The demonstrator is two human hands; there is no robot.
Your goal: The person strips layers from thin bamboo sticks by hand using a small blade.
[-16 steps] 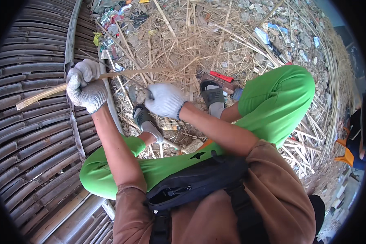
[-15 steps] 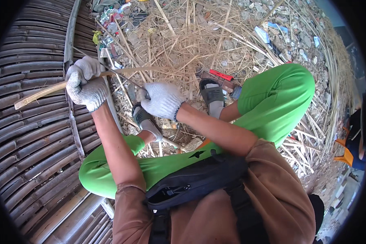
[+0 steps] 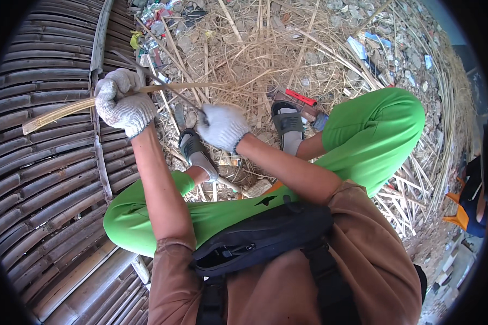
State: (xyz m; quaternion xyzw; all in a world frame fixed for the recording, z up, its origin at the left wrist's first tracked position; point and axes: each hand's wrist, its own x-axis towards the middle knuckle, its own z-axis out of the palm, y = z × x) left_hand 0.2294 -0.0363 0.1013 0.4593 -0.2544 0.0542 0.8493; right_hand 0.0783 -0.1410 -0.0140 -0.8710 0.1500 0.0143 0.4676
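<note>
My left hand (image 3: 126,104), in a pale knitted glove, is closed around a long, narrow bamboo strip (image 3: 59,115). The strip's thick cut end sticks out to the left over the slats, while its thin, bowed part runs right above the ground. My right hand (image 3: 223,128), gloved too and slightly blurred, grips a knife by its handle, which the fingers mostly hide. The knife's long, thin dark blade (image 3: 181,96) slants up and left, crossing the strip just right of my left glove. Whether its edge bites into the bamboo, I cannot tell.
A platform of bamboo slats (image 3: 43,162) fills the left side. Pale fibrous shavings (image 3: 249,59), bamboo sticks and litter cover the ground ahead. A red object (image 3: 301,97) lies near my right sandal (image 3: 287,120). An orange and dark shape (image 3: 463,208) stands at the far right.
Both hands, with the strip and the knife, have shifted a little right and the left one slightly up. The view has also moved slightly. Both grips stay the same.
</note>
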